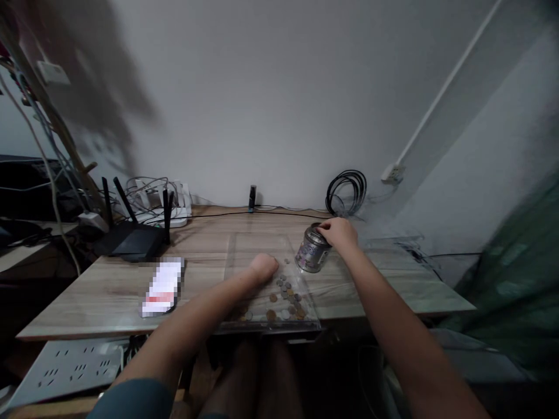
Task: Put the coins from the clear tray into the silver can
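Note:
My right hand (340, 233) is at the top of a round metal tin (311, 255) with a printed side. Its fingers are pinched together at the lid; whether a coin is between them I cannot make out. My left hand (264, 268) rests low over a clear plastic tray (247, 247), its fingers curled in and what they hold hidden. Several silver and brass-coloured coins (286, 290) lie scattered in the tray, mostly right of and nearer than my left hand. The tin stands beside the tray's right edge.
A phone (162, 288) with a blurred screen lies left on the wooden desk (201, 270). Behind it stands a black router (138, 240) with antennas. A small black bottle-like object (252, 198) and a coiled black cable (346, 192) are by the wall. A power strip (72, 366) sits below left.

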{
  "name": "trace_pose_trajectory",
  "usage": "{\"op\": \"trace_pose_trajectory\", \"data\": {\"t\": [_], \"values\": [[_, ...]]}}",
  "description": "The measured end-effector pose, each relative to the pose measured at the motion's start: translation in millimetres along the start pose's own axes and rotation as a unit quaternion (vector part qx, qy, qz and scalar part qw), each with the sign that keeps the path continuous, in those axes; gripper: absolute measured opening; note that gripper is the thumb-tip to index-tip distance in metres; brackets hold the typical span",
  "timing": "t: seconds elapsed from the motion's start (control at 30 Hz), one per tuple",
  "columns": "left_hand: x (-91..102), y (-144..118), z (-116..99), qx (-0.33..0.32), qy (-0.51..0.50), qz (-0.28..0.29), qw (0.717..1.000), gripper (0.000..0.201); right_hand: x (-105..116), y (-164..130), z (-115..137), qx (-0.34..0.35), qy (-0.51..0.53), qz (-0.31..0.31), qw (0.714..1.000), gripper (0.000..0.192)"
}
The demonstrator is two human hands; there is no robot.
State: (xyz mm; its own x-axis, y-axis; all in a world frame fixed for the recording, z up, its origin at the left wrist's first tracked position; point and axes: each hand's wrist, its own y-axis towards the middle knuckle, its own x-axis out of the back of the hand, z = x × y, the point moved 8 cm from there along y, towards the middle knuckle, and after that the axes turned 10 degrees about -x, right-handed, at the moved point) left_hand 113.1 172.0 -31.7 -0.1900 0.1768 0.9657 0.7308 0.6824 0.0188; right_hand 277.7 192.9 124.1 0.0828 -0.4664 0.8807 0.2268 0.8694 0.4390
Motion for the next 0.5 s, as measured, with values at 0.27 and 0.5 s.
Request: {"op": "trace_pose_trajectory", "data": {"t": [0.27,0.5], "values": [[10.2,-16,24,0.064,0.014,-0.027,0.997,0.03,-89,-98,87,0.345,-0.165,0.128,0.915,0.022],[3.6,-7,40,0.072,-0.036,-0.027,0.996,0.019,-127,-86,89,0.307,-0.199,0.149,0.919,0.024]]}}
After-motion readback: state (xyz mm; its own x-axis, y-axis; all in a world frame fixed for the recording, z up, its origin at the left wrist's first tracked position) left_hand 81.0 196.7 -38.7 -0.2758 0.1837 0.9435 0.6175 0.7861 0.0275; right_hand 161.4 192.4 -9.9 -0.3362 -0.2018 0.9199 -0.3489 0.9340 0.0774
